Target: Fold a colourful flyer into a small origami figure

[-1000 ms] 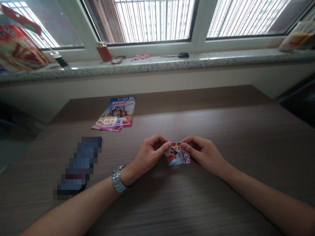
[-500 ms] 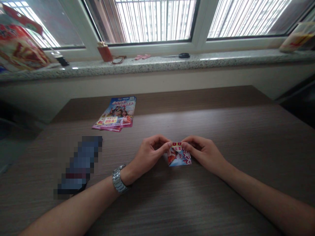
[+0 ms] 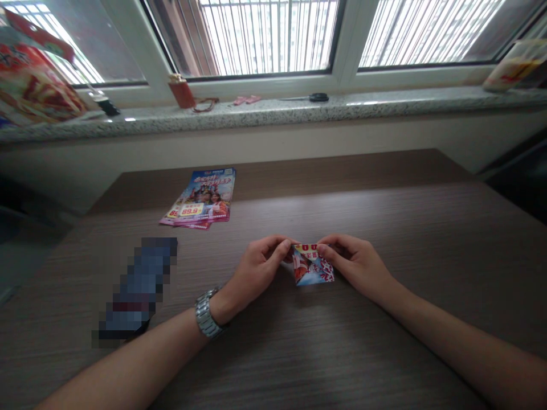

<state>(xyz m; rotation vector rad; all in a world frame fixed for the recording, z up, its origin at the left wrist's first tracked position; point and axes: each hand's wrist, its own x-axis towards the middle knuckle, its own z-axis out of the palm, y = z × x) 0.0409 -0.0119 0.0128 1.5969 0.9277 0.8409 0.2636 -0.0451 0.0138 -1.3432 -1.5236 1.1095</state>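
A small folded colourful paper (image 3: 314, 270) is held between my two hands over the brown table (image 3: 384, 341). My left hand (image 3: 262, 265), with a metal watch (image 3: 208, 312) on its wrist, pinches the paper's upper left corner between thumb and fingers. At the upper right edge, my right hand (image 3: 359, 262) grips the same paper with thumb and bent fingers. Red, yellow and blue print shows on the side facing me. Farther back on the left lies a stack of printed flyers (image 3: 205, 196).
A blurred-out dark blue flat object (image 3: 141, 285) lies left of my left forearm. Along the granite windowsill (image 3: 277, 114) are a red lighter-like item (image 3: 182, 93), pink pieces (image 3: 247, 99), black-handled scissors (image 3: 318, 97), a red food bag (image 3: 34, 85) and another package (image 3: 513, 65).
The folded paper has shifted slightly up and to the right. My left thumb has drawn back a little to the paper's corner, and my right hand has moved only slightly.
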